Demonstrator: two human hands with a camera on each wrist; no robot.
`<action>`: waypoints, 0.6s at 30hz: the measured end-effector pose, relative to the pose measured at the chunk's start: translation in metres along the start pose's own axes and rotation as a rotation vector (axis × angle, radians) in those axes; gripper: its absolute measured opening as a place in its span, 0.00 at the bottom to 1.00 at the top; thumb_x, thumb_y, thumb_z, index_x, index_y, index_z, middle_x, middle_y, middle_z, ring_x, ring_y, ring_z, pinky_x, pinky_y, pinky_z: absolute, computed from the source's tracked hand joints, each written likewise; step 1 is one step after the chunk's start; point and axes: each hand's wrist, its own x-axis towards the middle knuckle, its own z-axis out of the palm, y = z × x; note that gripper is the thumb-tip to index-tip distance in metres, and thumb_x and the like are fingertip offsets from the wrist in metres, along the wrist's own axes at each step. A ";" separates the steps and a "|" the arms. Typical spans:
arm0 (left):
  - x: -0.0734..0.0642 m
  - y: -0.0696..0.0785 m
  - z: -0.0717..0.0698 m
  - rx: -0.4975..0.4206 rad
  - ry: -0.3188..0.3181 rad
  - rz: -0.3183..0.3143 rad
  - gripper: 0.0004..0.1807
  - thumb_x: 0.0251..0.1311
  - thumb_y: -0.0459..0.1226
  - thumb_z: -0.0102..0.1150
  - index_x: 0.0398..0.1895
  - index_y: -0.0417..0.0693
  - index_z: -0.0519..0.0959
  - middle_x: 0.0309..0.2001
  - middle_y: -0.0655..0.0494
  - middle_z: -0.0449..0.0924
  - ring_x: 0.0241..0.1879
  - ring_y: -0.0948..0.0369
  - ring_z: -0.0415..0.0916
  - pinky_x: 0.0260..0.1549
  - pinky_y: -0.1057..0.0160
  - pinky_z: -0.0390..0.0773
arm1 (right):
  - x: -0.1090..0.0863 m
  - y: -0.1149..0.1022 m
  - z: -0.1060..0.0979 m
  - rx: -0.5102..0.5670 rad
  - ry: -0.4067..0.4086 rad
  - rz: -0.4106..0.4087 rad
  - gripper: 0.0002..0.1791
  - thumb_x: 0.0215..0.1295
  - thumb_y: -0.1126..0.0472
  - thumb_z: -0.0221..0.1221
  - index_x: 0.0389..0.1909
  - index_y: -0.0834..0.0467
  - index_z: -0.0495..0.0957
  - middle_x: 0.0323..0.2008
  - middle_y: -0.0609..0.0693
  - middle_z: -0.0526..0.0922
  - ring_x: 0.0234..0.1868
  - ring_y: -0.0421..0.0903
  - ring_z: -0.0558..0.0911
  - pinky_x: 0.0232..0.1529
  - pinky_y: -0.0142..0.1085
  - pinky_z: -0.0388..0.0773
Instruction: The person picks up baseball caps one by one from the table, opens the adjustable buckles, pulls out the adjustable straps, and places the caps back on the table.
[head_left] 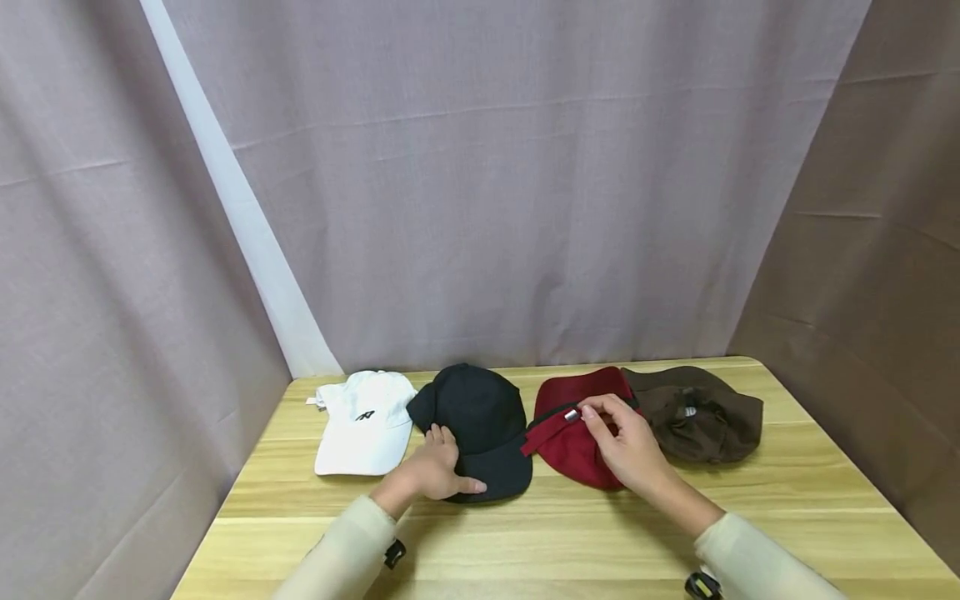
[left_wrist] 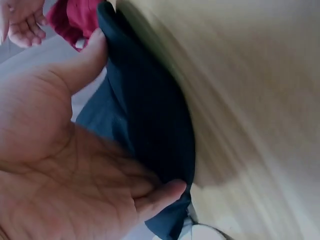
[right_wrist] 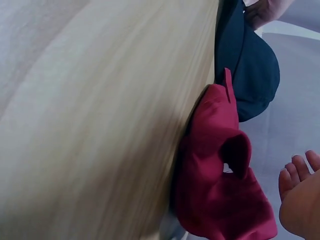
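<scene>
A black cap (head_left: 483, 408) lies crown up, its brim facing the front of the table. My left hand (head_left: 435, 468) lies along its left side with fingers extended and thumb over the brim; in the left wrist view the spread palm is against the dark fabric (left_wrist: 150, 110). To the right is a red cap (head_left: 566, 454), turned with its back strap and metal buckle forward. Over it hovers my right hand (head_left: 626, 442), fingers loosely bent and near the buckle. In the right wrist view a gap shows between those fingers (right_wrist: 295, 172) and the red cap (right_wrist: 205, 190).
A white cap (head_left: 371, 437) with a small dark emblem sits left of the black one. At the right a brown cap (head_left: 697, 429) lies against the red cap. The wooden table (head_left: 525, 558) backs onto a grey curtain (head_left: 480, 208).
</scene>
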 end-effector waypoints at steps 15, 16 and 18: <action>0.030 -0.008 -0.020 0.128 -0.106 0.020 0.64 0.61 0.64 0.71 0.81 0.26 0.55 0.84 0.27 0.50 0.86 0.37 0.48 0.83 0.42 0.58 | -0.004 0.011 0.005 -0.029 -0.041 0.078 0.15 0.83 0.55 0.55 0.56 0.60 0.83 0.49 0.52 0.87 0.43 0.31 0.80 0.43 0.30 0.79; 0.032 -0.008 -0.021 0.132 -0.111 0.017 0.64 0.61 0.64 0.71 0.81 0.27 0.55 0.84 0.28 0.50 0.86 0.37 0.48 0.83 0.43 0.58 | -0.005 0.012 0.006 -0.032 -0.045 0.077 0.15 0.84 0.55 0.54 0.56 0.60 0.83 0.49 0.52 0.87 0.43 0.31 0.79 0.43 0.30 0.79; 0.037 -0.008 -0.023 0.142 -0.116 0.011 0.63 0.61 0.64 0.71 0.82 0.28 0.56 0.84 0.28 0.51 0.86 0.38 0.48 0.83 0.43 0.58 | -0.005 0.013 0.007 -0.039 -0.049 0.071 0.15 0.84 0.54 0.55 0.55 0.59 0.83 0.47 0.50 0.86 0.42 0.31 0.79 0.42 0.30 0.79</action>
